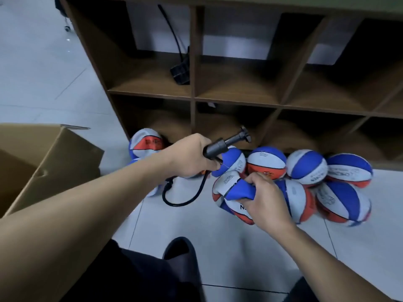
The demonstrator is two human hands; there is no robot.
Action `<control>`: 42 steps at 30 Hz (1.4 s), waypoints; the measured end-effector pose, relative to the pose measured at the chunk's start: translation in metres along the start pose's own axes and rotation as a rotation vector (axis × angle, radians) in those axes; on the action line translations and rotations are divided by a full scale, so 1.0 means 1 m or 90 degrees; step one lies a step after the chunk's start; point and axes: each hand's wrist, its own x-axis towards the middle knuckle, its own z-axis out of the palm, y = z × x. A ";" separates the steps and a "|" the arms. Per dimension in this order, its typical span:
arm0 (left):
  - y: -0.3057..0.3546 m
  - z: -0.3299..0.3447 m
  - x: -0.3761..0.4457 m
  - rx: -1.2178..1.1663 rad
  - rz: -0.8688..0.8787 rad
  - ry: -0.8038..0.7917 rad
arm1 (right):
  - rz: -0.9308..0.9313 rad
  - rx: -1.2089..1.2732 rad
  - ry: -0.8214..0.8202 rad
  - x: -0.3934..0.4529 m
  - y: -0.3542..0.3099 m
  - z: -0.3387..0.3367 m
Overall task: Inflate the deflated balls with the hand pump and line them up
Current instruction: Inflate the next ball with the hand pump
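**Student:** What are your two hands doing here?

**Instructor:** Your left hand (192,156) is curled round the barrel of the hand pump (220,146), with the T-handle pointing away toward the shelf. Gripped there, the barrel stays steady and the hose (189,200) is free to loop down to the floor. Your right hand (265,200) pinches a fold of the deflated ball (231,192), fingers and thumb bunched into the slack blue panel. A limp ball gives no firm surface, so a gathered fold is likely the only secure hold.

**Student:** Is the needle in the valve yet?

**Instructor:** That cannot be read from this view. The hose end lies low beside your left wrist, partly hidden, and no valve shows on the ball. I judge that the connection is not yet made.

**Student:** Why hold the ball so near the pump?

**Instructor:** The hose is short, so the ball has to come to it.

**Student:** And the things around the hands?

**Instructor:** The other balls (305,168) lie bunched on the tiled floor (218,247) against the foot of the wooden shelf unit (193,97), touching one another, more a heap than a row. Several look creased or flat. One more ball (146,141) sits apart at the shelf's left corner. An open cardboard box (43,162) stands to your left, and a black cable (178,62) rests in an upper cubby.
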 end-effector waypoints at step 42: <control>0.015 0.058 -0.013 -0.073 0.038 0.000 | 0.028 0.153 -0.022 -0.030 -0.002 -0.024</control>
